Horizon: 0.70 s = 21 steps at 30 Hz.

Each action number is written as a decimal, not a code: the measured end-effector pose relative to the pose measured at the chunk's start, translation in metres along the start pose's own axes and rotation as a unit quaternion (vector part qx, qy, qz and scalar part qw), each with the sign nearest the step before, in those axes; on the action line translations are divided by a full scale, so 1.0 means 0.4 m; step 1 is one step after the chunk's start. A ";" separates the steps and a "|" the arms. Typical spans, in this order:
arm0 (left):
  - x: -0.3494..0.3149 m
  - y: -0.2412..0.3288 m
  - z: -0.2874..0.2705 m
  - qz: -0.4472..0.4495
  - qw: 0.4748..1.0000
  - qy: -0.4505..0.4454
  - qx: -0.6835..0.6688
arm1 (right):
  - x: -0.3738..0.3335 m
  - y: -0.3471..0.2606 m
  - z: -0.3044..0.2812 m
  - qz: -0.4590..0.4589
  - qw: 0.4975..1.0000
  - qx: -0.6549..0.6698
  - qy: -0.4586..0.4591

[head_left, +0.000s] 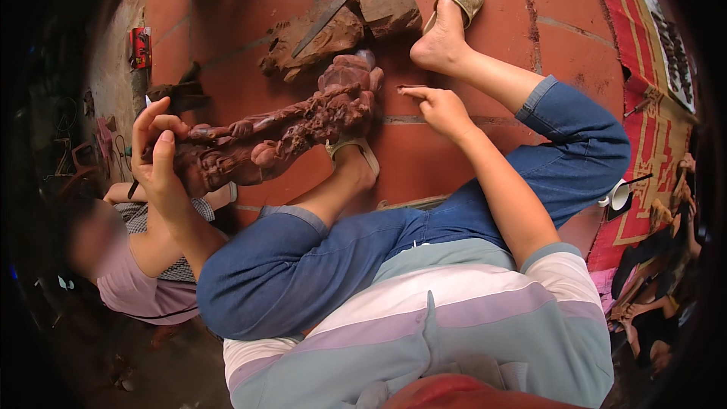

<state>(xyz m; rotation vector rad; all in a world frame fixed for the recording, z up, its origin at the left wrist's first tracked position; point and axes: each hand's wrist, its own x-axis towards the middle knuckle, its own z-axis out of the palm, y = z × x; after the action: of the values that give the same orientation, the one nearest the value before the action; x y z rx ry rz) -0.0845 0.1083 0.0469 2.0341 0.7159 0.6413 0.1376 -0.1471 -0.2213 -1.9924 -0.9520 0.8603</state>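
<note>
A long reddish-brown wood carving with knobbly, rounded relief lies slantwise in front of me, over my left foot. My left hand is at its near left end, fingers bent around it and thumb raised. A small white tip shows beside the index finger; I cannot tell what it belongs to. Off the carving's far right end, my right hand pinches a small flat reddish-brown piece between thumb and fingers. That piece is apart from the carving.
Rough wood blocks lie beyond the carving, with a flat metal bar on one. Another person sits close at left. A patterned red mat and a white cup are at right. A red box stands far left.
</note>
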 end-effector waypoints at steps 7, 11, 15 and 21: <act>0.023 0.074 0.082 -0.009 1.000 -0.008 0.025 | 0.026 0.019 -0.050 -0.089 0.981 0.138 0.107; 0.037 0.133 0.163 0.025 0.999 -0.020 0.015 | 0.016 0.011 -0.054 0.028 0.943 0.326 0.065; 0.055 0.173 0.247 0.051 0.994 -0.083 0.044 | 0.011 -0.058 -0.099 0.068 0.867 0.489 0.068; 0.119 0.243 0.367 0.130 0.973 -0.167 0.087 | -0.029 -0.020 -0.168 0.044 0.807 0.580 0.101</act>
<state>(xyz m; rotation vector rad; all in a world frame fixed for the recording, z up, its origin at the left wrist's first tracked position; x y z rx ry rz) 0.0710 0.0143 0.0651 2.3472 0.3194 0.3732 0.1833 -0.1759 -0.1787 -0.9963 -0.0714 0.9202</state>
